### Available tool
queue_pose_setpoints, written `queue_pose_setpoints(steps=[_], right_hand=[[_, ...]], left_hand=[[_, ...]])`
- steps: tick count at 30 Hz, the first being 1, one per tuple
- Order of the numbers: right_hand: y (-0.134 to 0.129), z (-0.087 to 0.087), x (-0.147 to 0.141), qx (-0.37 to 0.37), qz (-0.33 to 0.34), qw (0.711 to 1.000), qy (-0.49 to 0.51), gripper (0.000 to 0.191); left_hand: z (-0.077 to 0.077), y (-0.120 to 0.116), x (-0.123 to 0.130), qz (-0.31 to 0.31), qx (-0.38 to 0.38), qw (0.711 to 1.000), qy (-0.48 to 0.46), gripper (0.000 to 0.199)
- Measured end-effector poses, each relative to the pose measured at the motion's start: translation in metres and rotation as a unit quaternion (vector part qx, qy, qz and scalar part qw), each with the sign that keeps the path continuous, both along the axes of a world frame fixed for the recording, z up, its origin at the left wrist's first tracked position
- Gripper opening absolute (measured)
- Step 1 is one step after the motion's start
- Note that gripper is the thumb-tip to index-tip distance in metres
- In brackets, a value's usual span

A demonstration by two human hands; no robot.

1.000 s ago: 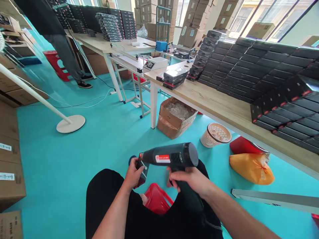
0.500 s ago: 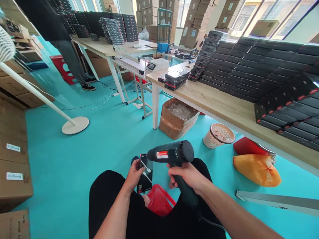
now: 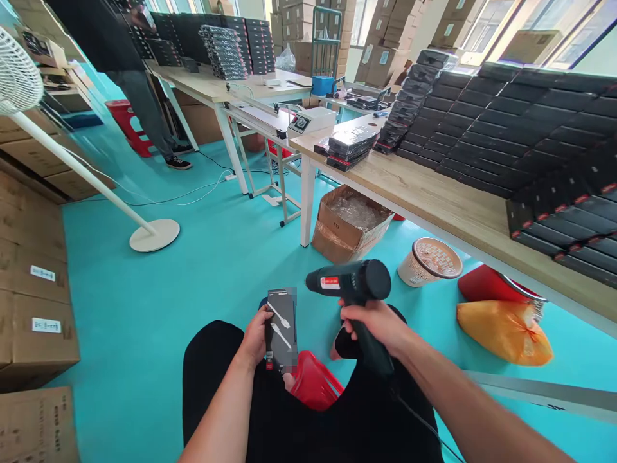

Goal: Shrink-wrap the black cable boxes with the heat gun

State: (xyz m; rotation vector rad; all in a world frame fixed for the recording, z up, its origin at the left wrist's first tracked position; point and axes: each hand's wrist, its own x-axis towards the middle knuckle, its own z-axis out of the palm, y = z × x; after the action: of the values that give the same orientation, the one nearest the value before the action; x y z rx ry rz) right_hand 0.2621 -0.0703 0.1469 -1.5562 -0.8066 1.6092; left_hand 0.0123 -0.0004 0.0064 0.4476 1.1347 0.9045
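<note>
My left hand (image 3: 254,335) grips the left edge of a flat black box (image 3: 281,331) with a picture of a white cable, its front turned up toward me. In my right hand (image 3: 373,325) is a dark heat gun (image 3: 349,281), held by its handle with the nozzle pointing left. The nozzle is a little right of the box's upper part and apart from it. A cord runs from the bottom of the handle. Between my legs, just below the box, is a red plastic stool or basket (image 3: 315,381), partly hidden.
A wooden table (image 3: 434,193) at the right bears stacked black boxes (image 3: 472,128). Below it are an open carton (image 3: 349,225), a wastebasket (image 3: 429,262) and an orange bag (image 3: 504,331). A white fan (image 3: 154,235) and cartons (image 3: 36,321) stand left. A person (image 3: 144,96) stands behind.
The heat gun has moved right, away from the box. The box now faces up more squarely, and its front shows more fully. The view has shifted slightly.
</note>
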Motion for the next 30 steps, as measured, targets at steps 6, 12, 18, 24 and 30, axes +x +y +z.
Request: queue_pose_setpoints(steps=[6,12,18,24,30], right_hand=[[-0.006,0.019,0.014,-0.031,0.123,0.99,0.056,0.02],[-0.039,0.03,0.016,-0.061,0.221,0.973,0.016,0.011],[-0.052,0.05,0.007,-0.09,0.245,0.962,0.076,0.015],[-0.046,0.034,0.015,-0.075,0.196,0.977,0.041,0.022],[-0.002,0.024,-0.02,-0.045,0.059,0.99,0.119,0.029]], left_hand=[[0.002,0.006,-0.005,0.037,-0.058,0.996,-0.051,0.023],[-0.004,0.01,-0.012,0.078,-0.055,0.994,-0.061,0.008],[0.0,0.008,-0.02,0.072,-0.06,0.991,-0.095,0.044],[0.002,0.002,-0.032,-0.033,0.003,0.976,-0.216,0.085],[0.006,-0.004,-0.026,-0.032,0.039,0.98,-0.191,0.067]])
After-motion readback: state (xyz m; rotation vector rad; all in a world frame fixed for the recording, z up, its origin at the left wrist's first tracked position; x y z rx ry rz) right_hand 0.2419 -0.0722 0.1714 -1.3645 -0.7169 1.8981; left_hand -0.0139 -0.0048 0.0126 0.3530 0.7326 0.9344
